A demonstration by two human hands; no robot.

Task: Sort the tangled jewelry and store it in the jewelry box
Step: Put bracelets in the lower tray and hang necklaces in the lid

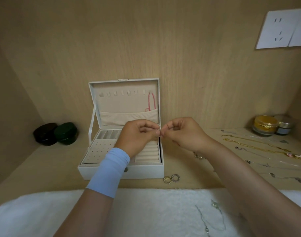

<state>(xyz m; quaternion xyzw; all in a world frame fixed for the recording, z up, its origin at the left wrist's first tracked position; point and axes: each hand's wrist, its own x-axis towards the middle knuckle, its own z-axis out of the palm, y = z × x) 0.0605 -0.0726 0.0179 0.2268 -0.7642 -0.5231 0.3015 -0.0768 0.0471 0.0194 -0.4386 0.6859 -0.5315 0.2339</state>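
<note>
A white jewelry box (pixel 98 171) stands open in the middle of the shelf, its cream lid upright with a pink cord (pixel 151 101) hung on the rightmost hook. Above the box's right side, my left hand (pixel 137 134) and my right hand (pixel 184 132) meet fingertip to fingertip, both pinching one small metal jewelry piece (pixel 160 130). What kind of piece it is I cannot tell. Two rings (pixel 171 178) lie in front of the box. A gold chain (pixel 259 147) and several thin silver chains (pixel 266 165) lie spread out to the right.
Two dark round tins (pixel 55 134) sit at the left. Two jars (pixel 271 124) stand in the back right corner. A white fluffy cloth (pixel 155 211) covers the front edge, with a silver chain (pixel 213 218) on it. A wall socket (pixel 283 28) is up on the right.
</note>
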